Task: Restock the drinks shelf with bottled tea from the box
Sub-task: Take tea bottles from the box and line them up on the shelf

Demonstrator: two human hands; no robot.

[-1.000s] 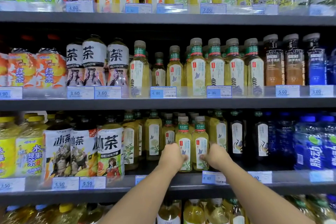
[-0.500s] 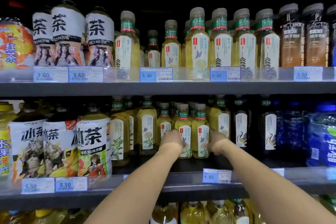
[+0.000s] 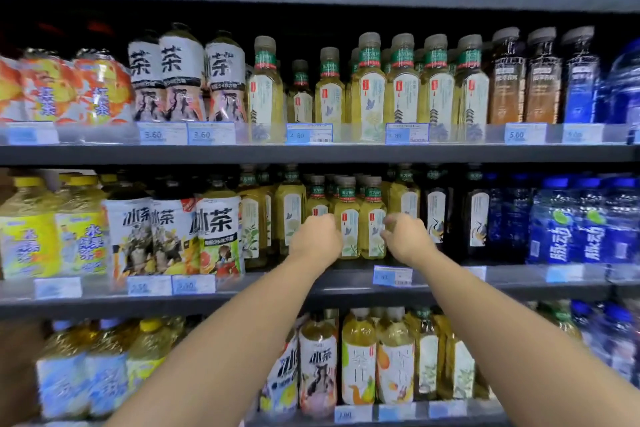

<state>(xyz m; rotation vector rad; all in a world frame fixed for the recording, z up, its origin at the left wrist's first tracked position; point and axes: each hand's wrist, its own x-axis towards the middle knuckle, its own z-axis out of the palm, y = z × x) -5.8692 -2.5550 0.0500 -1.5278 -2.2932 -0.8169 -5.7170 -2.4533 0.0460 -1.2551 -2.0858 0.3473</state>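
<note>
Drinks shelf (image 3: 512, 282) ahead carries two upright tea bottles (image 3: 349, 222) between the left hand (image 3: 317, 237) and right hand (image 3: 406, 237) — both equally near, fingers curled; a grip I cannot tell.

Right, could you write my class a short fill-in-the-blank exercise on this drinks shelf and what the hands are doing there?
1. The left hand and right hand together hold ___ small tea bottles at the shelf front.
2. The far-right bottles on that same shelf have ___ labels.
3. The price tag under the brown drinks on the shelf above reads ___.

Missing words: two; blue; 5.00
</note>
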